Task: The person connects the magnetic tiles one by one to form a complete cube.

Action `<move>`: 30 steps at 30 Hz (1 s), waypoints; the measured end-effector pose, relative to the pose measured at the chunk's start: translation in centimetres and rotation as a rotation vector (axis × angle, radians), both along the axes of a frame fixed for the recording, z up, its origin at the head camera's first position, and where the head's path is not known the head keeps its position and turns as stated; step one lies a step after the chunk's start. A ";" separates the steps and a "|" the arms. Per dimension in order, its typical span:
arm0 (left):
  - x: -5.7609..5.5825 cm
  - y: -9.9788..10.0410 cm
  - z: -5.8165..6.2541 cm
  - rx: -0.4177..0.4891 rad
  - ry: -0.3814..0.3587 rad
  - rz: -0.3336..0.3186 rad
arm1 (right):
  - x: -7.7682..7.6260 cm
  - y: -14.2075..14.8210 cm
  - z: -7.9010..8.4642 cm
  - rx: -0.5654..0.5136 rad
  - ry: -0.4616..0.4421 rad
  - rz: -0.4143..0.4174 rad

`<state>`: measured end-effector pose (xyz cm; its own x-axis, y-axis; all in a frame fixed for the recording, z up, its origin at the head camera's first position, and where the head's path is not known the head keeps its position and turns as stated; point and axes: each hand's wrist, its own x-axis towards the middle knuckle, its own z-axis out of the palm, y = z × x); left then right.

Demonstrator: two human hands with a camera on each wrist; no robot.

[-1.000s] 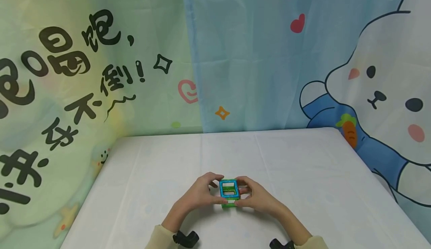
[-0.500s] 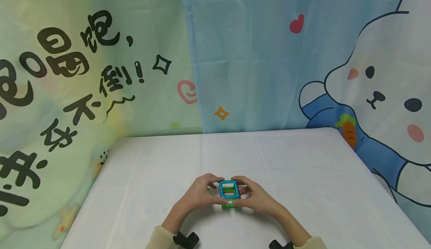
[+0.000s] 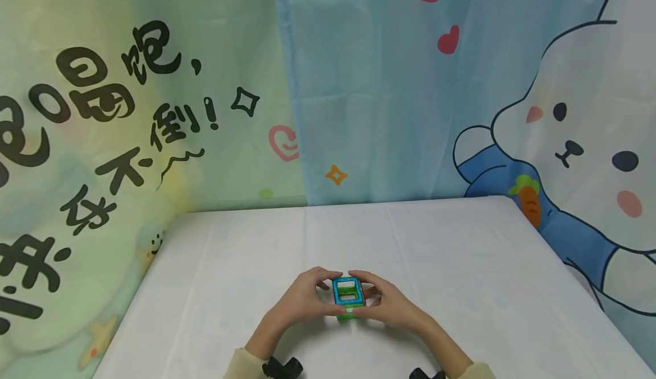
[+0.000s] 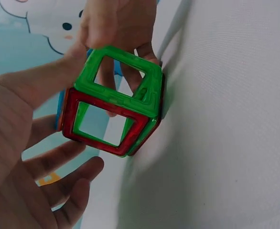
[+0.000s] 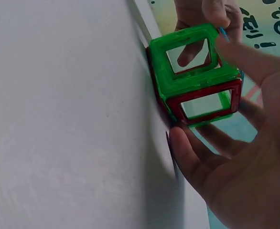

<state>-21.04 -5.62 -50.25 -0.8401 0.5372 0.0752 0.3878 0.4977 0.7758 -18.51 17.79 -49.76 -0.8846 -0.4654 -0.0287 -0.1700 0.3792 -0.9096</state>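
Note:
A small cube of see-through magnetic tiles (image 3: pixel 349 302) is between both hands at the front of the table. Its top frame is blue. Green frames (image 4: pixel 115 98) face the person, and red ones (image 5: pixel 204 95) form the sides. Dark red shows along the underside, close to the cloth. My left hand (image 3: pixel 306 295) pinches the cube's left part, thumb on the near face and index finger at the far top edge; its other fingers spread beside the red side. From the right, my right hand (image 3: pixel 392 300) pinches it likewise, both thumbs nearly meeting in front.
White cloth covers the table (image 3: pixel 246 254) around the hands. Behind it hangs a printed curtain (image 3: pixel 359 94) with lettering, hearts and a white cartoon animal. Black wrist mounts (image 3: pixel 283 367) sit at both cuffs.
The right hand's index finger and thumb have slid slightly left along the cube. The cube and left hand stay nearly in place, while the head view tilts up a little.

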 end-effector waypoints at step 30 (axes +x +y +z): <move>-0.3 -0.4 -1.3 0.324 -0.247 0.021 | 0.2 0.0 0.2 -0.111 -0.004 -0.017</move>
<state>-21.37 -6.03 -51.59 -0.8647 0.5013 0.0319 0.1620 0.2183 0.9624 -18.27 17.82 -49.56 -0.8926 -0.4505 0.0186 -0.1603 0.2785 -0.9470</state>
